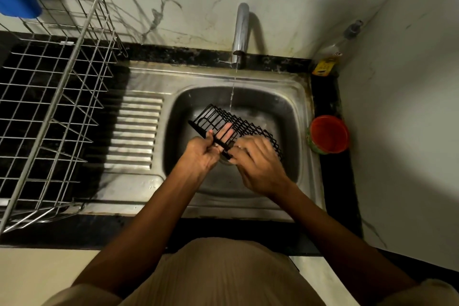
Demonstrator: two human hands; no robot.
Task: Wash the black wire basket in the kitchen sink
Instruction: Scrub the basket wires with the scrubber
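Basket over the sink bowl

Basket [231,124] held above the sink [285,89], long axis slanting far-left to near-right; left hand [203,150] grips its near rim; right hand [258,164] lies cupped over its right end; water [233,92] falls behind it.

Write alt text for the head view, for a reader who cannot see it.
Two bare hands, left hand and right hand, hold a black wire basket over a steel sink while a thin stream runs from the tap. A wire rack stands left; an orange cup sits right.
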